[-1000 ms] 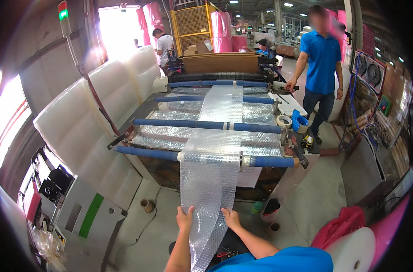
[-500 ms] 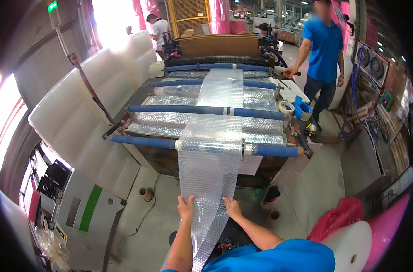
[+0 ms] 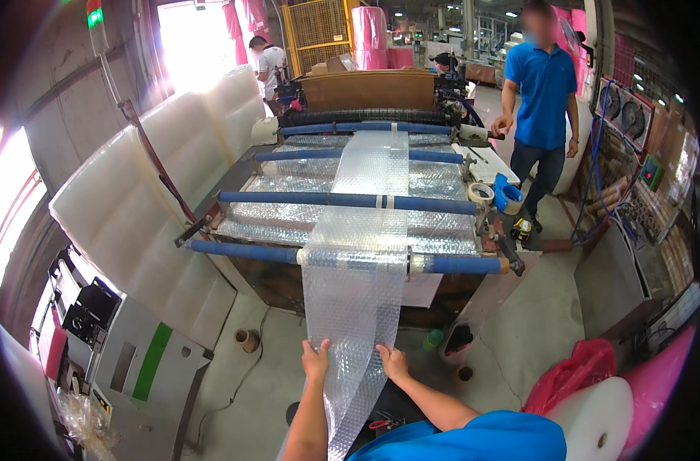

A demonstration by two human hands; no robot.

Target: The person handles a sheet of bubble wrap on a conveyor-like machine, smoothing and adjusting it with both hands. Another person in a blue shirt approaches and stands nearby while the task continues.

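Note:
A long strip of clear bubble wrap (image 3: 354,288) runs over the blue rollers of a machine and hangs down toward me. My left hand (image 3: 315,360) grips its left edge, thumb on top and fingers hidden beneath. On the opposite edge, my right hand (image 3: 393,362) pinches the film the same way. Between my hands the strip is stretched out, and its lower part folds and narrows as it passes down between my forearms. The front blue roller (image 3: 246,252) carries the strip just ahead of my hands.
A co-worker in a blue shirt (image 3: 540,92) stands at the machine's right side. Tape rolls (image 3: 482,194) and a yellow tape measure (image 3: 521,228) lie on its right edge. Large bubble-wrap rolls (image 3: 592,419) sit at my lower right. A grey cabinet (image 3: 146,369) stands left; a cardboard tube (image 3: 247,339) is on the floor.
The view has tilted slightly upward, so the machine sits a little lower in it. Both hands keep their hold on the bubble wrap, with almost no movement along it.

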